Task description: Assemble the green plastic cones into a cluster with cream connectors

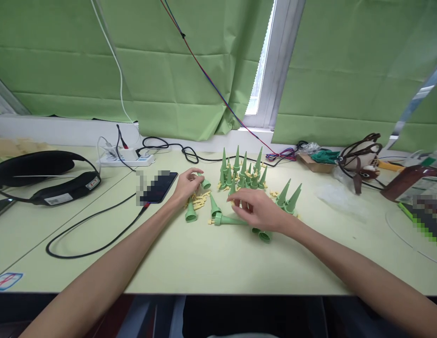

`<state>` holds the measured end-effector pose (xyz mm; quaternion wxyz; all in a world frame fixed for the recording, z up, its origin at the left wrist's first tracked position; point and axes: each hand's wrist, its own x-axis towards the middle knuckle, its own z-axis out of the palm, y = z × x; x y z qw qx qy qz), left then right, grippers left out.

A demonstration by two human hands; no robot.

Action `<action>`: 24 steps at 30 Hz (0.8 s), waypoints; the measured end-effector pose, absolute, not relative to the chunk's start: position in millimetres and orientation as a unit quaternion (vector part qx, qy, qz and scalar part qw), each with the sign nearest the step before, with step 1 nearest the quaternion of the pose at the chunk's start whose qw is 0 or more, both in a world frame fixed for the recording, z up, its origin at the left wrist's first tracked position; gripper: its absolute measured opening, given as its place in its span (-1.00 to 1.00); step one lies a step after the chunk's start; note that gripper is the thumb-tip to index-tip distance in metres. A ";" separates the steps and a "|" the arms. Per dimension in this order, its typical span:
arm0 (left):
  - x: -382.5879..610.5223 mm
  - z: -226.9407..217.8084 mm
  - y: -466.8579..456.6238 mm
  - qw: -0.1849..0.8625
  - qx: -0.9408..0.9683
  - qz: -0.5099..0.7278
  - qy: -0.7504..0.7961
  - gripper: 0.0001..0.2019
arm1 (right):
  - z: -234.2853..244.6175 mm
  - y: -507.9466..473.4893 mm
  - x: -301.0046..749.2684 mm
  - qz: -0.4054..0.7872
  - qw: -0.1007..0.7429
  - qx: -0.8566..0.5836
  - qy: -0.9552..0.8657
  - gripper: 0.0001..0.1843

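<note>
1. The pale green table [211, 263] runs along a curtained window wall.
2. At its middle stands a cluster of upright green cones [243, 173], with a leaning pair [289, 197] just to the right.
3. In front, fallen cones [227, 219] lie among small yellow pieces [199, 201]; a tipped cone [206, 183] lies at the cluster's left edge.
4. To the left lie a phone [162, 185], a looping black cable [84, 225], a power strip [127, 158] and a black headset [45, 180].
5. To the right are a cardboard tray [312, 163], a plush toy [361, 162], a clear plastic bag [341, 199] and a brown bottle [409, 180] on its side.
6. A sticker [6, 280] marks the near left corner.

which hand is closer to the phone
Left. The left hand, holding a cone, sits just right of the phone; the right hand is farther right, over lying cones.
</note>
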<state>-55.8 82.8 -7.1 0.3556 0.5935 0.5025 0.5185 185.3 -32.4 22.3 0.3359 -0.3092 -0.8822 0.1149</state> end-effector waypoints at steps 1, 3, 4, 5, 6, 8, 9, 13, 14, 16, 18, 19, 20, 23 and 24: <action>-54.6 -9.1 82.0 0.362 0.590 0.518 0.502 -0.72 | 18.6 -30.8 188.6 0.116 0.365 -0.317 -0.868 -0.81; -51.4 -12.5 80.5 0.367 0.579 0.526 0.503 -0.71 | 11.7 -29.0 193.5 0.121 0.401 -0.332 -0.845 -0.81; -49.7 -13.9 79.9 0.367 0.573 0.532 0.503 -0.70 | 8.6 -28.6 195.3 0.120 0.410 -0.335 -0.840 -0.81; -47.9 -15.0 79.4 0.367 0.566 0.539 0.504 -0.70 | 6.1 -28.3 196.6 0.117 0.417 -0.336 -0.837 -0.82; -46.1 -15.8 78.9 0.366 0.559 0.546 0.505 -0.69 | 3.9 -28.1 197.5 0.114 0.422 -0.336 -0.835 -0.82; -42.3 -16.7 77.8 0.367 0.542 0.560 0.509 -0.68 | 0.5 -27.6 198.4 0.106 0.429 -0.331 -0.834 -0.82; -40.2 -17.0 77.0 0.368 0.533 0.565 0.511 -0.68 | -0.7 -27.3 198.6 0.101 0.431 -0.328 -0.834 -0.82; -30.0 -19.2 72.7 0.377 0.498 0.579 0.524 -0.68 | -3.8 -26.5 198.0 0.071 0.450 -0.307 -0.836 -0.80; -27.2 -20.4 71.6 0.377 0.490 0.583 0.527 -0.68 | -4.0 -26.4 197.9 0.064 0.457 -0.302 -0.834 -0.80; -21.6 -23.4 70.0 0.371 0.471 0.596 0.534 -0.69 | -4.0 -26.3 197.9 0.053 0.468 -0.295 -0.831 -0.81; -16.9 -26.9 69.2 0.360 0.458 0.608 0.539 -0.70 | -4.1 -25.9 198.3 0.046 0.474 -0.294 -0.829 -0.81; -15.1 -28.7 68.9 0.351 0.453 0.614 0.543 -0.71 | -4.4 -25.5 198.6 0.043 0.475 -0.294 -0.828 -0.81; -13.7 -30.5 68.8 0.342 0.449 0.619 0.547 -0.71 | -5.1 -25.1 199.0 0.039 0.477 -0.294 -0.827 -0.81; -11.4 -35.0 68.6 0.307 0.443 0.632 0.557 -0.72 | -8.4 -23.8 200.0 0.029 0.485 -0.292 -0.824 -0.80; -10.9 -36.2 68.7 0.291 0.443 0.638 0.559 -0.73 | -9.6 -23.4 200.1 0.025 0.488 -0.291 -0.822 -0.80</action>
